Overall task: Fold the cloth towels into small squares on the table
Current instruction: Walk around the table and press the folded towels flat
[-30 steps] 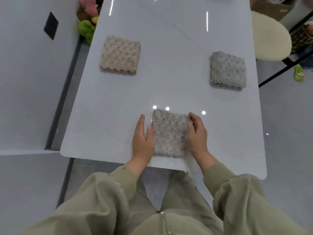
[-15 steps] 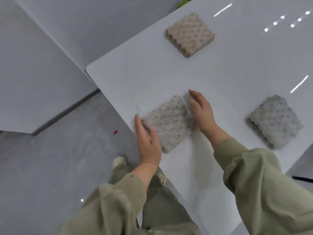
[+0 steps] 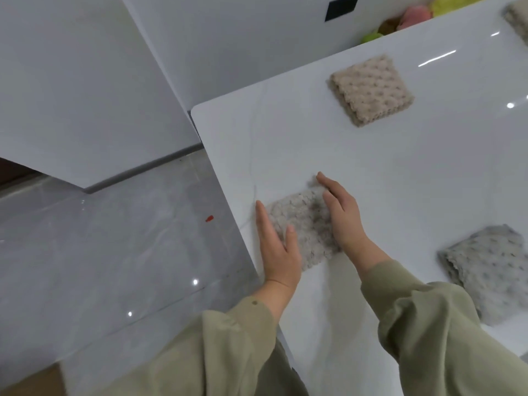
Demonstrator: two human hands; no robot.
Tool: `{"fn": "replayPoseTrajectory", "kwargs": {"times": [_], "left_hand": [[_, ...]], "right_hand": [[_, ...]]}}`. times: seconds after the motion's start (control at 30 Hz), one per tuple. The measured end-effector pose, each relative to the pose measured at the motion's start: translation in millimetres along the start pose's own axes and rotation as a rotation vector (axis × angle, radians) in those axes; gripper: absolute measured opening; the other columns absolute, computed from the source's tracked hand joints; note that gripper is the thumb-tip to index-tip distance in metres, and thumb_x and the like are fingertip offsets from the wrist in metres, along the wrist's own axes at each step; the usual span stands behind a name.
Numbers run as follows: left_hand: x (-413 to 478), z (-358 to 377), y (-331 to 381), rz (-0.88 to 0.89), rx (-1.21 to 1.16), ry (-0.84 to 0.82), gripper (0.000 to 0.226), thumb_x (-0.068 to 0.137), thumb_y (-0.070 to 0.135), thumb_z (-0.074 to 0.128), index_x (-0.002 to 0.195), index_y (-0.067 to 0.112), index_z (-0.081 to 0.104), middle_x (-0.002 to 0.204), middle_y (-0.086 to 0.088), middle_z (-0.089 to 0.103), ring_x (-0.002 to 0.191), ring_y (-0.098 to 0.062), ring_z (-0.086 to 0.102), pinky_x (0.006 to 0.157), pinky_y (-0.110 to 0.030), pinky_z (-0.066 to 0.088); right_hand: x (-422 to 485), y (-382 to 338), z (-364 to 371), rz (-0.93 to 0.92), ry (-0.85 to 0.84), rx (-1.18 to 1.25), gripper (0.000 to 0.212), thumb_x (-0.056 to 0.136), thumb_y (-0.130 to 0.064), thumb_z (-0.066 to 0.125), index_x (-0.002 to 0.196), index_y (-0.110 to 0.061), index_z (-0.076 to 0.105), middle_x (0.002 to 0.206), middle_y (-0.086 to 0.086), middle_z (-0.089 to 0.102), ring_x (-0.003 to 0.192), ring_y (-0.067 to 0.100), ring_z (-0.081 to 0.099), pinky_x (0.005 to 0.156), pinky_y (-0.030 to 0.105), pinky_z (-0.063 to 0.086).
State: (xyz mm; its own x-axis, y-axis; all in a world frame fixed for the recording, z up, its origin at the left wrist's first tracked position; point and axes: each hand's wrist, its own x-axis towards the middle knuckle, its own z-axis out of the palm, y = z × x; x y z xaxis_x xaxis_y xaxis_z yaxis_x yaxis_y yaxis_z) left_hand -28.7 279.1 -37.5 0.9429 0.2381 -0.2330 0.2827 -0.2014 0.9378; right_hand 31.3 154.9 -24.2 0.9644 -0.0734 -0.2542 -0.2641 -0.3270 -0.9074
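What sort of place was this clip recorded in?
Probably an indoor room set up for recording, not a lived-in home: a glossy white table holding only folded towels, plain white walls, a polished grey tile floor, and soft toys behind the table.

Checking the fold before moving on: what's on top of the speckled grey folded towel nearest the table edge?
Both hands rest on the speckled grey folded towel: the left hand over its near-left side, the right hand over its right side. The cloth beneath the palms is covered; only the middle strip shows.

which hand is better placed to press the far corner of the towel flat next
Right. The right hand already lies along the towel's far side, fingertips at that corner; the left hand rests at the near edge.
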Motion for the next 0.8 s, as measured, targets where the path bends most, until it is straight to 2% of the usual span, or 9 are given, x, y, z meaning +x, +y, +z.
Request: {"fn": "replayPoseTrajectory", "kwargs": {"times": [0.07,0.2,0.23,0.3,0.37,0.47,0.57,0.67,0.8], "left_hand": [[-1.6,0.3,1.9,-0.010,0.010,-0.017,0.077,0.087,0.048,0.030,0.151,0.015,0.004,0.158,0.007,0.004,0.144,0.001,0.004,0.118,-0.025,0.011],[-2.0,-11.8,-0.8,0.014,0.050,-0.080,0.071,0.092,0.039,0.034,0.151,0.017,0.002,0.158,0.008,0.002,0.142,0.003,0.003,0.114,-0.012,0.009],[-0.9,-15.9,-3.0,0.031,0.077,-0.104,0.070,0.093,0.036,0.035,0.150,0.018,0.001,0.158,0.009,0.001,0.143,0.000,0.005,0.115,-0.014,0.012],[3.0,-22.7,-7.9,0.086,0.165,-0.160,0.069,0.093,0.034,0.036,0.150,0.020,0.000,0.156,0.012,0.001,0.145,-0.010,0.009,0.118,-0.029,0.018],[7.6,-27.5,-7.1,0.147,0.278,-0.215,0.068,0.093,0.034,0.035,0.149,0.018,0.000,0.155,0.011,0.000,0.146,-0.008,0.002,0.120,-0.030,0.010],[19.1,-38.5,3.3,0.271,0.473,-0.249,0.072,0.089,0.041,0.029,0.149,0.013,0.002,0.155,0.006,-0.002,0.145,-0.008,-0.006,0.118,-0.025,-0.004],[41.2,-59.3,20.8,0.381,0.762,-0.316,0.071,0.090,0.042,0.029,0.151,0.014,0.003,0.158,0.002,-0.007,0.144,-0.011,-0.015,0.117,-0.036,-0.009],[72.0,-88.4,43.5,0.480,1.206,-0.363,0.070,0.095,0.045,0.030,0.151,0.018,-0.004,0.158,-0.005,-0.013,0.143,-0.023,-0.021,0.115,-0.049,-0.007],[115.5,-133.3,67.2,0.552,1.394,-0.398,0.076,0.092,0.056,0.029,0.150,0.023,-0.008,0.158,-0.007,-0.017,0.143,-0.027,-0.023,0.113,-0.054,-0.010]], "right_hand": [[-0.7,-0.4,0.5,-0.003,-0.012,-0.032,0.051,0.088,-0.035,0.042,0.136,-0.018,0.050,0.141,-0.009,0.048,0.129,0.000,0.040,0.100,0.000,0.027],[-3.5,-1.4,-6.5,-0.011,0.011,-0.074,0.053,0.087,-0.036,0.042,0.137,-0.018,0.048,0.145,-0.007,0.044,0.132,0.002,0.038,0.106,0.011,0.026],[-4.6,-1.8,-8.7,-0.015,0.018,-0.098,0.053,0.088,-0.036,0.042,0.138,-0.018,0.047,0.146,-0.006,0.042,0.131,0.000,0.036,0.106,0.013,0.025],[-7.8,-2.3,-11.5,-0.039,0.012,-0.206,0.050,0.093,-0.033,0.043,0.141,-0.018,0.041,0.151,-0.007,0.034,0.133,0.000,0.033,0.106,0.014,0.022],[-12.0,-2.4,-11.6,-0.076,-0.012,-0.350,0.049,0.097,-0.028,0.045,0.144,-0.018,0.036,0.155,-0.007,0.025,0.139,0.005,0.026,0.110,0.018,0.019],[-15.7,-8.2,-9.8,-0.142,0.039,-0.506,0.052,0.096,-0.029,0.044,0.145,-0.013,0.033,0.157,0.001,0.022,0.144,0.014,0.018,0.117,0.030,0.016],[-13.4,-23.7,-0.5,-0.174,0.109,-0.625,0.055,0.092,-0.029,0.043,0.142,-0.007,0.037,0.156,0.009,0.023,0.145,0.021,0.017,0.119,0.039,0.011],[-7.6,-45.8,23.3,-0.204,0.130,-0.796,0.055,0.090,-0.031,0.040,0.139,-0.006,0.040,0.155,0.013,0.024,0.144,0.027,0.019,0.117,0.046,0.010],[6.9,-81.2,70.2,-0.225,0.120,-0.948,0.067,0.087,-0.043,0.025,0.140,-0.006,0.040,0.155,0.016,0.023,0.144,0.031,0.019,0.115,0.052,0.009]]}}
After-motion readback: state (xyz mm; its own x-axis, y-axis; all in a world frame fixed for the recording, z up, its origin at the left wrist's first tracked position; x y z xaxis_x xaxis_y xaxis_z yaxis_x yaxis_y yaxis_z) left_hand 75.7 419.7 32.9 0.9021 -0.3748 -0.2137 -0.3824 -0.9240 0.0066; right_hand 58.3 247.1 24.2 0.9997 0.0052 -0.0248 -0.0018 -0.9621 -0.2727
